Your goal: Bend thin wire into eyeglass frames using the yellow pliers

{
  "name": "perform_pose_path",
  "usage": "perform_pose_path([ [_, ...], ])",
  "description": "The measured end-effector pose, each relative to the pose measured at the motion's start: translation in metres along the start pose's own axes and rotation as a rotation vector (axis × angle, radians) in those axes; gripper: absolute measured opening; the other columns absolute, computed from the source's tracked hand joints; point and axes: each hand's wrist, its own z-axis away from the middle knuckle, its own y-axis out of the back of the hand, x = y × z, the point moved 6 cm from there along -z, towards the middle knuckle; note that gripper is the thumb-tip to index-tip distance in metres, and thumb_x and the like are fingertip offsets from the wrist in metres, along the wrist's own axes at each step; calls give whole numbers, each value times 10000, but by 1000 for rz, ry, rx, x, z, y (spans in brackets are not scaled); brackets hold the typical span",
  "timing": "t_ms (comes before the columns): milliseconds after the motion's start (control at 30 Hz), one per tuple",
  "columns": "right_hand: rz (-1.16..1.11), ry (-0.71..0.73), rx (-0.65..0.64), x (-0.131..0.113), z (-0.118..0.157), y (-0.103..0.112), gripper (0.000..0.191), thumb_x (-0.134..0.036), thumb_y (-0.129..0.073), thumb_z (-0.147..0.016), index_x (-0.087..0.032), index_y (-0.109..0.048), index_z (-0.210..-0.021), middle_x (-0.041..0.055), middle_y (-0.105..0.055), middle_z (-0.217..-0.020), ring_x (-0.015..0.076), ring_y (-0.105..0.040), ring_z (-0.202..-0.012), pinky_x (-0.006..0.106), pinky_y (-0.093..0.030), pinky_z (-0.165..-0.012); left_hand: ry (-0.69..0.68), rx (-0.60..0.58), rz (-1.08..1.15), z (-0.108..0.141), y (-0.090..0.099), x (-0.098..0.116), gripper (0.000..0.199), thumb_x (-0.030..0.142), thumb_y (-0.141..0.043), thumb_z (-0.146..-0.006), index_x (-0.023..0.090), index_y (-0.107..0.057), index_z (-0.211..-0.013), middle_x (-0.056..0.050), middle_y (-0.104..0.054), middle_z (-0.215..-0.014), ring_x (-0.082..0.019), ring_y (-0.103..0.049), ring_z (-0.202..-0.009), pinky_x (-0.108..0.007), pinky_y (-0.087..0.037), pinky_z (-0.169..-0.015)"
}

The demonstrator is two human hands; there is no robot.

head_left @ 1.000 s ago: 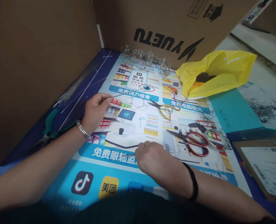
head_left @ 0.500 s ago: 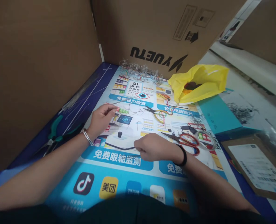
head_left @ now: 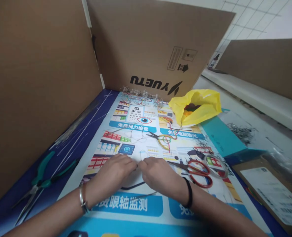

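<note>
1. Watching left hand (head_left: pixel 118 171) and right hand (head_left: pixel 158 171) here: held palm-down, knuckles up, fingertips almost meeting low over the printed sheet (head_left: pixel 146 227). Held so close, probably, for fine two-handed finger work.
2. Fingers curled in on both sides, as if pinching something slim; hidden behind the knuckles, though. Impossible to tell a closed pinch from a loose curl, or a touch from a sliver of gap.
3. Resting forearms low, left and right, at the near side, likely for steadiness.
4. Now for the tools! Spotting red-handled scissors (head_left: pixel 188 168) just right of the right hand, probably parked there for a quick grab.
5. Farther off, past the fingertips: yellow-handled pliers (head_left: pixel 158 137), flat on the sheet. Over at the left, on the bench (head_left: pixel 86 138): green-handled pliers (head_left: pixel 38 183), apparently set aside, out of the way.
6. At the far edge, a wiry tangle (head_left: pixel 141 96) against the cardboard panel (head_left: pixel 146 42), perhaps heaped there for working room; to its right, a yellow bag (head_left: pixel 206 112), mouth open, presumably for easy reach.
7. And the nearest slim piece? A thin dark strand (head_left: pixel 149 194), on the near side of both hands, just below the right one. Impossible to say if gripped.
</note>
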Motion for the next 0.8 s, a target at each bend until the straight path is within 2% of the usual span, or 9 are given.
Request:
perform_pose_path([
  [133, 55, 24, 23, -2, 0, -4, 67, -111, -493, -823, -173, -507, -803, 35, -590, -751, 173, -529, -662, 298, -303, -543, -3, -5, -146, 0, -2, 2, 64, 115, -555, -815, 177, -570, -805, -22, -599, -820, -202, -505, -783, -364, -395, -712],
  [233, 64, 28, 40, -6, -1, -7, 70, -112, -523, -823, -173, -496, -802, 36, -580, -754, 182, -517, -677, 301, -316, -547, 0, 4, -222, 1, -4, 6, 94, 85, -558, -795, 178, -559, -788, -21, -577, -803, -205, -473, -763, -357, -373, -681],
  [467, 22, -8, 72, -8, 1, -5, 66, -117, -532, -832, -167, -510, -794, 42, -578, -762, 176, -503, -679, 310, -331, -555, -45, 62, -244, 7, -3, 12, 119, 69, -547, -796, 175, -546, -849, -10, -564, -806, -194, -437, -734, -353, -344, -661],
  [633, 59, -12, 96, -9, 0, -1, 91, -143, -591, -809, -176, -518, -766, 30, -576, -745, 178, -505, -689, 309, -323, -546, -2, 19, -277, 6, -9, 10, 85, 115, -578, -791, 187, -551, -828, -17, -576, -824, -211, -459, -775, -376, -371, -705],
  [800, 84, -39, 63, -10, -1, -4, 104, -145, -615, -791, -177, -518, -771, 36, -576, -759, 185, -511, -680, 306, -324, -520, 39, -27, -317, 8, -14, 12, 146, 66, -546, -769, 174, -583, -860, -46, -587, -853, -223, -492, -818, -387, -414, -755],
])
